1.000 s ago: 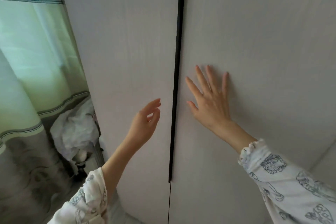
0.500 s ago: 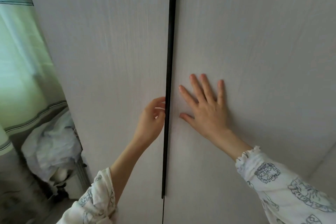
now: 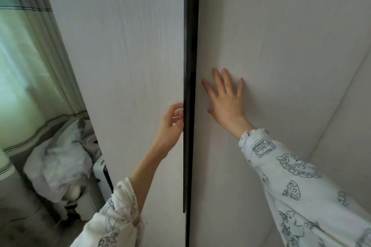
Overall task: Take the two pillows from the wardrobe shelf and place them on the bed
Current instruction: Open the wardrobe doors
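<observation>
The fingers [image 3: 179,113] of the left hand [image 3: 170,126] were curled around the inner edge of the left wardrobe door [image 3: 124,66], their tips hooked into the dark vertical gap [image 3: 189,46] between the 2 doors. The grip looked like a loose hook on the edge rather than a tight pinch, though the fingertips were partly hidden in the gap.

Just across that gap, the right hand [image 3: 227,104] lay flat against the right wardrobe door [image 3: 281,56], its fingers spread and pointing upward, holding nothing.

The gap ran straight up and down, and the left hand was the one touching it, so the left door seemed the one about to be pulled outward, toward the person, while the right hand steadied the other door.

Both arms wore loose white sleeves [image 3: 301,176] with a blue-grey printed pattern.

The 2 pillows were not visible; judging by the task, they lay on a shelf behind the doors. The bed was also out of view.

To the far left hung a pale green curtain [image 3: 30,66], with a crumpled grey-white bundle [image 3: 58,158] below it.
</observation>
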